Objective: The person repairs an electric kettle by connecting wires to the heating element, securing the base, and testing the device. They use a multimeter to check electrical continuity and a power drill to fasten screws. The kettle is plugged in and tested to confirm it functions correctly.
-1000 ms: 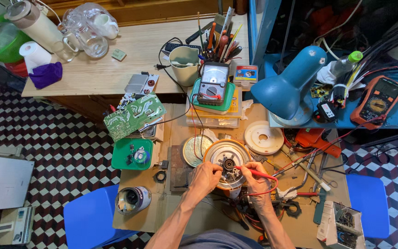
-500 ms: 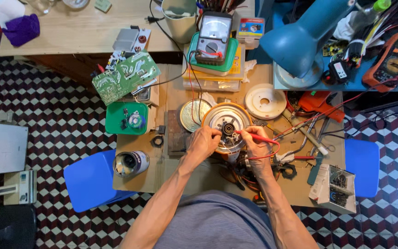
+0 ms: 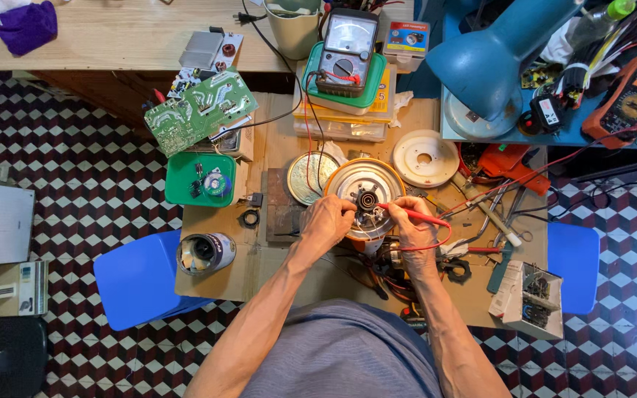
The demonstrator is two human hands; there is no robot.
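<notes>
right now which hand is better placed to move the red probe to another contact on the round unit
Right hand: it already holds the red probe, tip at the round unit centre. Left hand rests on the unit's rim.

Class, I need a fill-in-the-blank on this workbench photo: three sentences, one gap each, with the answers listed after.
1. The right hand holds a ____ probe against the round metal appliance base.
2. The left hand rests on that base's ____ edge.
3. The blue desk lamp stands on the ____ side of the bench.

Missing words: red; left; right
</notes>
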